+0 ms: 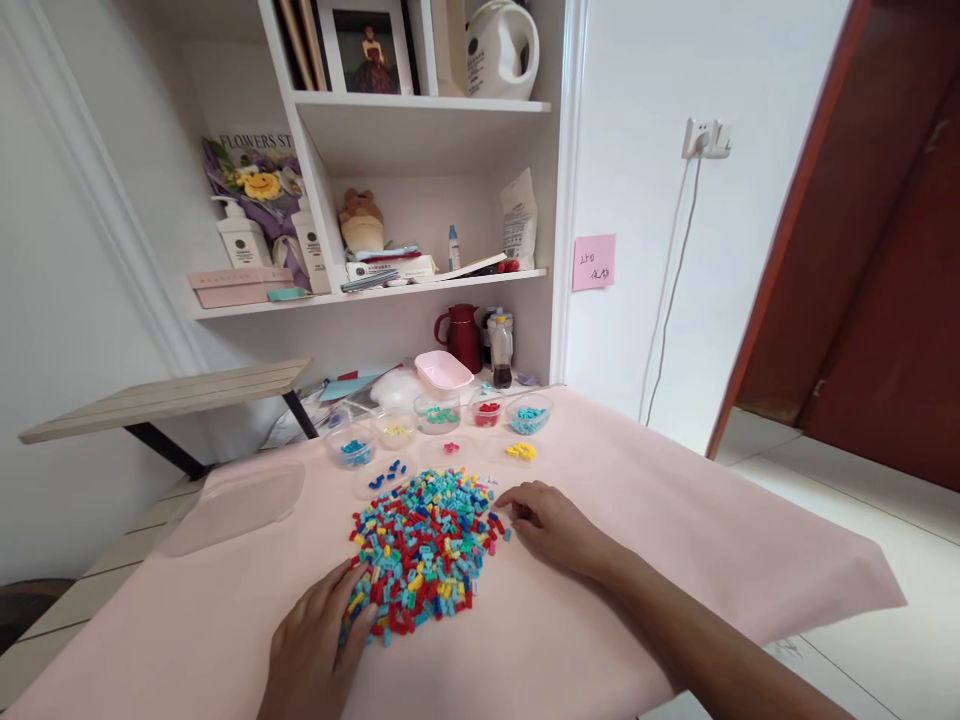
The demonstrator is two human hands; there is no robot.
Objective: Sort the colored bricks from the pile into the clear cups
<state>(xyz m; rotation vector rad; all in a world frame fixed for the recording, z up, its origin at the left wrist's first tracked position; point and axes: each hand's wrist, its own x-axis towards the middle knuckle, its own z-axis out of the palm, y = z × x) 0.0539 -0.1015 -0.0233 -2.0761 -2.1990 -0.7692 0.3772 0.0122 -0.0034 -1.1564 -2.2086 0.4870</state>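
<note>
A heap of small coloured building bricks, mostly red, light blue, turquoise and yellow, lies on the pink-covered table. My left hand rests at the heap's lower left edge, fingers stretched out and touching bricks. At the right edge is my right hand, its index fingertip close to a few outlying bricks; the fingers are loosely bent with a gap under them, and I see nothing held. Behind the heap, dark blue bricks, pink bricks and yellow bricks lie in small separate groups on clear lids.
Clear tubs hold blue bricks, pale yellow bricks, green bricks, red bricks and light blue bricks. A large clear lid lies left. A pink basin, red jug and bottle stand behind.
</note>
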